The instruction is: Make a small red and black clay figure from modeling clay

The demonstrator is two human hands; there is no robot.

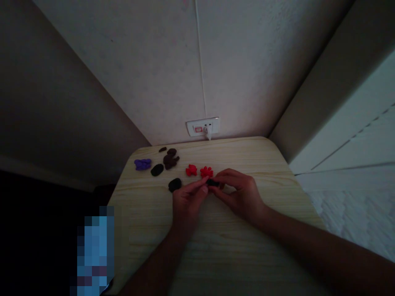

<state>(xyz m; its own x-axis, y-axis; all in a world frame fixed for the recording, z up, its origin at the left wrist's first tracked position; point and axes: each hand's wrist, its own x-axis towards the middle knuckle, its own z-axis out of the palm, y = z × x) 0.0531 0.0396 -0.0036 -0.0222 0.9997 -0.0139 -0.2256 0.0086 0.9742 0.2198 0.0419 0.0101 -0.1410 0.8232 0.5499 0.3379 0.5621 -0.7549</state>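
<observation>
Between the fingertips of both hands is a small black piece of modelling clay [212, 182]. My left hand [189, 199] pinches its left end, and my right hand [240, 193] grips it from the right with thumb and fingers. Just beyond the fingers lie two red clay shapes: a flower-like one [206, 172] and a lumpy one [191, 170]. Beside my left hand rests a black clay lump [175, 185], with a flat black oval [157, 169] farther left. Brown clay pieces [170, 159] and a purple clay bundle [142, 164] lie at the table's far left.
The light wood table [247, 160] has rounded corners and stands against the wall. A socket [203, 127] with a white plug sits just above its back edge. A pale cabinet [348, 123] rises at the right. A pixelated bright patch [95, 250] covers the lower left.
</observation>
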